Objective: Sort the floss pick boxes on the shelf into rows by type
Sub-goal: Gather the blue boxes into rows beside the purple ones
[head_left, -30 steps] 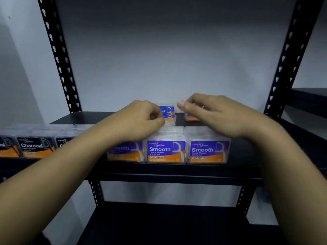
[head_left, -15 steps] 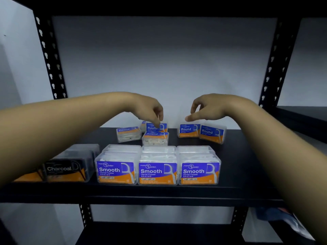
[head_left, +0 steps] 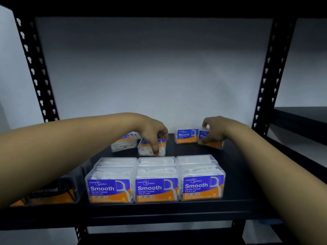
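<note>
On the black metal shelf (head_left: 237, 175), both hands reach to the back, where the clear plastic floss pick boxes with blue and orange "Round" labels lie scattered. The left hand (head_left: 152, 133) comes down from above onto the nearest loose Round box (head_left: 160, 149), its fingers curled over the top and its fingertips lying against the front face, so it grips this box. Just left of it sits another Round box (head_left: 123, 144), turned at an angle and partly hidden behind the left wrist. The right hand (head_left: 215, 131) curls round the far-right Round box (head_left: 213, 141), the thumb pressed on its front label and the fingers wrapped over the top; this box stands slightly turned from the shelf's front edge. Right beside it, to the left, an upright Round box (head_left: 186, 136) faces the front and is untouched by either hand.

Along the front edge of the shelf stands a neat row of three clear boxes with blue and orange "Smooth" labels: the left Smooth box (head_left: 109, 190), the middle Smooth box (head_left: 156, 189) and the right Smooth box (head_left: 201, 187), side by side and touching, with more clear boxes lined up directly behind them. Further left, under the left forearm, a dark "Charcoal" box (head_left: 51, 191) sits at the front edge, blurred. A black perforated upright (head_left: 35, 68) frames the shelf at the left, against a pale wall (head_left: 150, 68).
</note>
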